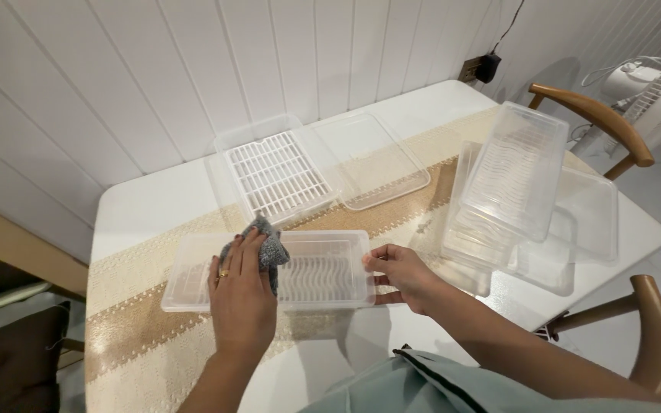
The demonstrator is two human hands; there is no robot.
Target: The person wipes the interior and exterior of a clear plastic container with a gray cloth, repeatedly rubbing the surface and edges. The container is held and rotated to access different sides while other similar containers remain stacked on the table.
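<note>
A clear plastic container with a ribbed bottom lies on the table in front of me. My left hand presses a grey cloth into the container's left half; a ring shows on one finger. At the right end, my right hand grips the container's rim. The cloth sticks out past the container's far edge.
A white slatted tray and a clear lid lie near the wall. Stacked clear containers and lids sit at the right. A beige woven runner crosses the white table. Wooden chairs and a fan stand to the right.
</note>
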